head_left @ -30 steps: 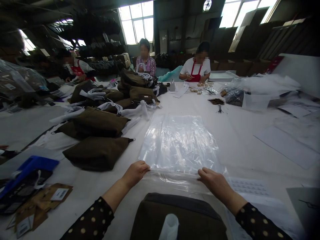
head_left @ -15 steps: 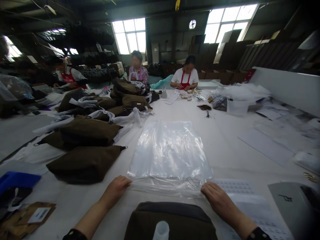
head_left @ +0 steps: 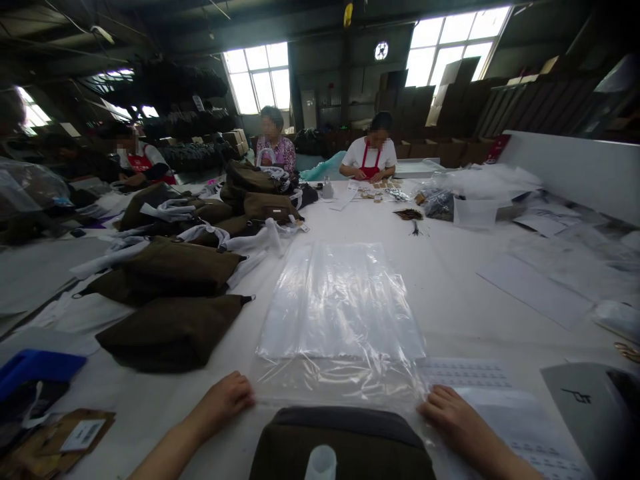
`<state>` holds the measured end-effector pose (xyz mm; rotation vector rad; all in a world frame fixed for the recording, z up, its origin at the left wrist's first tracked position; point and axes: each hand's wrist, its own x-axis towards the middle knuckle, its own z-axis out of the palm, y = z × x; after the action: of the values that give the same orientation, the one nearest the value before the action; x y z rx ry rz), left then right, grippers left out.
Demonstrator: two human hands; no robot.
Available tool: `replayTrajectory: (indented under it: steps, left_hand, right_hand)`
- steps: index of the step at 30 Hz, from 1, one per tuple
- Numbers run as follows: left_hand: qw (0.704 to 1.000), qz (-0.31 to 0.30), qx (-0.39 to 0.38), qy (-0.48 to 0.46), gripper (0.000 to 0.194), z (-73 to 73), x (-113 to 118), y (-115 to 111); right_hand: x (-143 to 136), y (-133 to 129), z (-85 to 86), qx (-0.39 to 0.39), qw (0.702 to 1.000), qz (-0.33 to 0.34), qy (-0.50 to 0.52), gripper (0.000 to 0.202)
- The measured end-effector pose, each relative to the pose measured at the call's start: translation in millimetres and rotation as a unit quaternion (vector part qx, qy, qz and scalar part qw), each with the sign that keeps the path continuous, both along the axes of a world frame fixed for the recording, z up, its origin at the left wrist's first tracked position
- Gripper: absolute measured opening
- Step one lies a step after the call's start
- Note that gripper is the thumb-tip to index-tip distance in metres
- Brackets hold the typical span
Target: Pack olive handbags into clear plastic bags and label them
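A clear plastic bag lies stretched between my two hands, its near edge reaching the far side of a dark olive bag. Closed at the plastic's left near corner is my left hand. My right hand pinches the right near corner. Beyond, a stack of clear plastic bags lies flat on the white table. Right in front of me sits the dark olive bag, with a white roll on top of it, partly cut off by the lower frame edge.
Several olive bags are piled along the left. Printed sheets lie by my right hand, with a grey panel beyond. A blue tray and a brown card are at lower left. Co-workers sit at the far end.
Both hands have come nearer to me and further apart, drawing the plastic bag's edge toward me until it meets the dark olive bag.
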<state>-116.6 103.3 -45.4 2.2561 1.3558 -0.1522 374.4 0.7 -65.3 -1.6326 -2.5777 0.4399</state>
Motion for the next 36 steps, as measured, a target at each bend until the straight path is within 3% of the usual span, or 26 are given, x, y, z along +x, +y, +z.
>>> replayTrajectory:
  steps: [6, 9, 11, 13, 17, 20, 24, 26, 29, 31, 32, 33, 34, 35, 36]
  left_hand:
    - [0.995, 0.014, -0.08, 0.05, 0.019, 20.3, 0, 0]
    - [0.991, 0.019, -0.096, 0.095, 0.017, 17.6, -3, 2]
    - [0.989, 0.017, -0.099, 0.112, 0.014, 9.9, -4, 3]
    - [0.988, 0.017, -0.105, 0.113, 0.012, 1.9, -4, 3]
    - [0.989, 0.027, -0.139, 0.053, 0.011, -5.8, -9, 1]
    - [0.988, 0.05, -0.149, -0.009, 0.014, -7.3, -19, -4]
    - [0.983, 0.14, -0.088, -0.072, 0.02, -4.5, -27, -10]
    - [0.98, 0.16, -0.02, -0.117, 0.024, 5.0, -23, -11]
    - [0.968, 0.145, 0.095, -0.184, 0.027, 31.3, 0, -13]
    - [0.961, 0.127, 0.153, -0.195, 0.032, 51.0, 30, -11]
    - [0.959, 0.107, 0.182, -0.188, 0.036, 59.7, 49, -10]
    - [0.957, 0.068, 0.209, -0.188, 0.04, 67.2, 69, -8]
    - [0.951, 0.023, 0.238, -0.194, 0.045, 73.4, 90, -5]
    - [0.942, -0.012, 0.266, -0.204, 0.049, 78.4, 112, -3]
    - [0.936, -0.036, 0.28, -0.213, 0.05, 82.4, 132, -2]
  right_hand:
    - [4, -5, 0.0, -0.048, 0.994, -0.069, 0.07, 0.022]
    - [8, -5, 1.0, -0.037, 0.969, -0.196, 0.145, 0.037]
    - [8, -1, -1.5, -0.053, 0.925, -0.33, 0.181, 0.052]
    - [8, 5, -4.8, -0.116, 0.871, -0.419, 0.23, 0.052]
    - [0, 17, -6.4, -0.202, 0.812, -0.429, 0.342, 0.018]
    - [-10, 18, -4.3, -0.195, 0.786, -0.438, 0.39, 0.025]
    - [-16, 14, -8.5, -0.195, 0.683, -0.484, 0.511, 0.032]
    - [-9, 17, -8.6, -0.178, 0.655, -0.503, 0.535, 0.036]
    - [3, 34, 12.0, -0.108, 0.671, -0.536, 0.501, 0.046]
    - [-4, 49, 43.7, 0.038, 0.734, -0.534, 0.417, 0.062]
    - [-16, 55, 63.0, 0.125, 0.788, -0.484, 0.358, 0.071]
    - [-33, 59, 82.7, 0.182, 0.851, -0.38, 0.312, 0.08]
    - [-52, 61, 100.8, 0.182, 0.91, -0.241, 0.285, 0.087]
    - [-74, 61, 115.8, 0.167, 0.944, -0.115, 0.262, 0.088]
    - [-94, 59, 126.5, 0.15, 0.959, -0.021, 0.238, 0.077]
